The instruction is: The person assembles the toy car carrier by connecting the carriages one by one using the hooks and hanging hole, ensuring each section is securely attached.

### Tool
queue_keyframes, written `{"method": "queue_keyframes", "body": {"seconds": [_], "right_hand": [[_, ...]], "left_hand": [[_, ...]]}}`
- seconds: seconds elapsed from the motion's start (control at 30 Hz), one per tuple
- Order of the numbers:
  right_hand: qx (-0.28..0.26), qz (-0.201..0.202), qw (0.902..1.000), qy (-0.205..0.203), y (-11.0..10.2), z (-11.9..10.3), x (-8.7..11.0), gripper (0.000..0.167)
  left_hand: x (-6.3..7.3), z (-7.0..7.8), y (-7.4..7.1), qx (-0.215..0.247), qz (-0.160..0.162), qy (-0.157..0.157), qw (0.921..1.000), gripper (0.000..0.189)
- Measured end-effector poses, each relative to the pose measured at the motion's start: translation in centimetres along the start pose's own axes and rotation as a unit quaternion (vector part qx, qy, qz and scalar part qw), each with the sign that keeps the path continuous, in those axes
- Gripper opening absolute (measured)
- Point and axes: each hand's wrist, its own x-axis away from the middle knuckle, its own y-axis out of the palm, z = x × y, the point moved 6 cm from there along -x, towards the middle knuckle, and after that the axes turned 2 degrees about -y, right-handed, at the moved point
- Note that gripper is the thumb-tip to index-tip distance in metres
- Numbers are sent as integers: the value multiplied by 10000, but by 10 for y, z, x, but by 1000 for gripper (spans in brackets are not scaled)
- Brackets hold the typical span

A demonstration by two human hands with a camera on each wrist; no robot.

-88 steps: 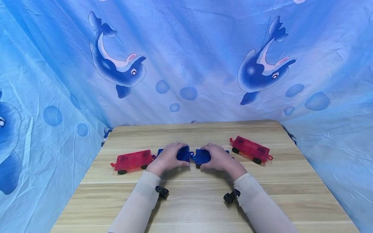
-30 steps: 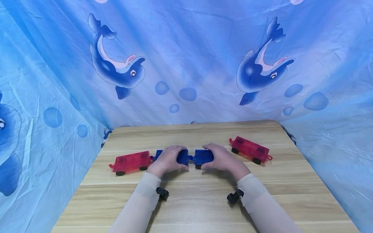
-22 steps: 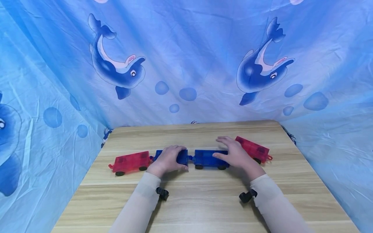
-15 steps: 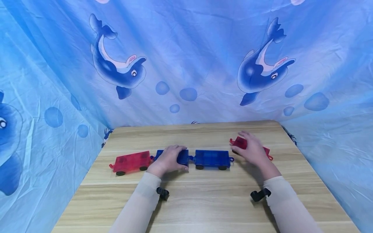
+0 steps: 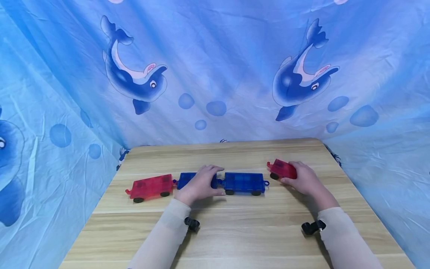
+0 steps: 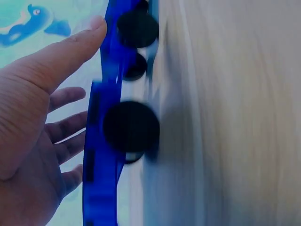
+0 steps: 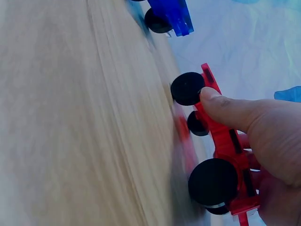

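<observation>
My right hand point(image 5: 305, 180) grips the right-hand red toy train car point(image 5: 283, 169) across its sides, with the thumb point(image 7: 221, 106) along the near side above the black wheels. My left hand point(image 5: 201, 184) arches over the left blue toy train car point(image 5: 185, 178). In the left wrist view its fingers are spread and its thumb reaches towards the right blue car point(image 5: 244, 182), apparently without squeezing either one. The two blue cars are coupled by hook and ring. Another red car point(image 5: 152, 186) joins the left end of the blue pair.
The cars stand on a wood-grain table point(image 5: 215, 231). A blue curtain point(image 5: 215, 74) printed with dolphins surrounds it at the back and sides. An end ring point(image 5: 267, 183) on the right blue car faces the held red car.
My right hand let go of the right blue car, moved right and took hold of the red car, which has shifted slightly. My left hand loosened and slid a little to the right.
</observation>
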Motion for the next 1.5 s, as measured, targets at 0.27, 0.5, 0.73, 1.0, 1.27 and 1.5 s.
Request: {"method": "queue_keyframes", "body": {"seconds": [0.27,0.5,0.73,1.0,1.27,1.5], "right_hand": [[-33,-243,9997,-27,1,-6,15,90],[-29,-209,9995,-223,1,-9,18,89],[12,-157,9994,-319,1,-8,20,89],[-7,-153,9991,-389,0,-5,23,86],[-96,-207,9991,-346,0,-1,25,86],[-191,-226,9991,-299,0,1,25,85]], "left_hand": [[-18,33,13,-113,-42,394,9992,90],[-35,54,31,-381,-116,249,9989,91],[-46,72,45,-565,-134,193,9981,93],[-49,71,53,-680,-37,106,9976,89],[-50,69,55,-446,25,121,9989,86],[-50,69,54,-224,55,56,9997,86]]}}
